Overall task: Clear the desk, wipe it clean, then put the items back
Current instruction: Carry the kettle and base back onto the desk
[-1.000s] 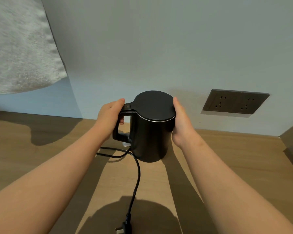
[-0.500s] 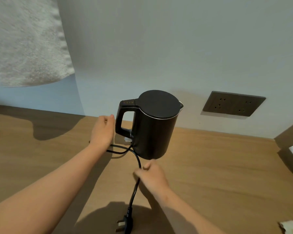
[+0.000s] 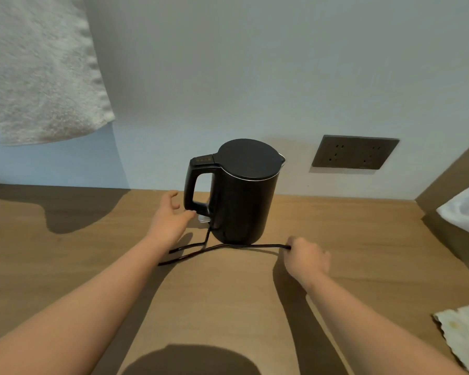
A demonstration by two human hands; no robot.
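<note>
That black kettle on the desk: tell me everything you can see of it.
The kettle is a matt black cylinder, plastic by the look, with a flat round lid closed and a small spout on the right. The loop handle on the left has small markings on top. It stands upright on the wooden desk near the wall. Its black cord runs along its front; the right hand pinches it, and the left hand, fingers loose, is at the handle's foot.

Single head-worn wide-angle camera looks forward and down, close over the desk [image 3: 228, 307], toward its far edge and wall [image 3: 255, 63].
</note>
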